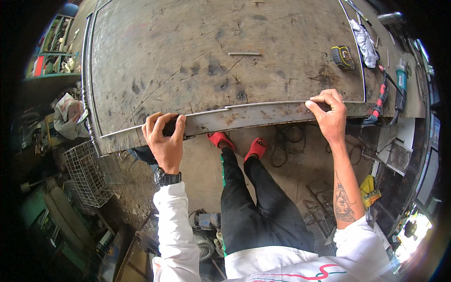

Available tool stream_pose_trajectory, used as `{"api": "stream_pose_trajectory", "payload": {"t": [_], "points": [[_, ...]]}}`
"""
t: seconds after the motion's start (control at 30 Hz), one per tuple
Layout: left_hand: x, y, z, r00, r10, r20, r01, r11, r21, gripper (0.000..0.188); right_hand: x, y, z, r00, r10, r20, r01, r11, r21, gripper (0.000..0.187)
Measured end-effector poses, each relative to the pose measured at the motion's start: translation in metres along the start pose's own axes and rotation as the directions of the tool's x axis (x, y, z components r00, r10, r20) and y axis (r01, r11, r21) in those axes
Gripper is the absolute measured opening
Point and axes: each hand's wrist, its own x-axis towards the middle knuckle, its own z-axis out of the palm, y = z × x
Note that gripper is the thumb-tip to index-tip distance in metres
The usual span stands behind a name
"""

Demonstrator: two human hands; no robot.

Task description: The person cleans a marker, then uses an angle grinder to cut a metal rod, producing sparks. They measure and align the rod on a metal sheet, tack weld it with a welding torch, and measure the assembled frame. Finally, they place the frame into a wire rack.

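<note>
Along the near edge of a worn wooden tabletop (188,42) run two thin metal rods. Their ends lie side by side near the middle of that edge, on a flat grey strip. My left hand (163,138), with a black watch at its wrist, has its fingers curled over the left rod (204,113). Thumb and forefinger of my right hand (330,115) pinch the right rod (268,104). More thin rod lines the left and right sides of the tabletop, making a large outline. A short piece of rod (244,54) lies farther in on the wood.
A yellow and black tape measure (342,57) rests at the right. Beyond it are a white cloth (365,42), a red-handled tool (378,101) and a teal angle grinder (400,82). Wire baskets (87,174) stand lower left; cables (289,145) lie on the floor.
</note>
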Motion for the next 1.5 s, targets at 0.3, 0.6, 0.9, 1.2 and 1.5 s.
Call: {"api": "stream_pose_trajectory", "payload": {"t": [0.3, 0.6, 0.9, 1.2, 1.5], "points": [[0.009, -0.006, -0.003, 1.0, 0.021, -0.022, -0.019, 0.997, 0.077, 0.02, -0.009, -0.003, 0.022, 0.992, -0.034, -0.124, 0.022, 0.995, -0.097, 0.012], [0.014, -0.005, -0.018, 0.998, 0.014, 0.059, -0.017, 0.998, 0.054, 0.019, -0.011, -0.016, 0.034, 0.978, -0.109, -0.176, 0.08, 0.983, -0.163, 0.015], [0.011, -0.016, -0.016, 0.998, 0.058, 0.023, -0.06, 0.988, 0.141, 0.024, -0.008, -0.01, 0.026, 0.99, -0.087, -0.113, 0.069, 0.985, -0.16, 0.015], [0.021, -0.016, -0.021, 0.991, 0.053, 0.126, -0.071, 0.988, 0.139, 0.024, -0.005, -0.01, 0.029, 0.99, -0.111, -0.093, 0.095, 0.983, -0.155, 0.017], [0.022, -0.016, -0.024, 0.986, 0.038, 0.164, -0.055, 0.993, 0.1, 0.024, 0.0, -0.014, 0.025, 0.992, -0.123, -0.038, 0.116, 0.983, -0.144, 0.017]]}}
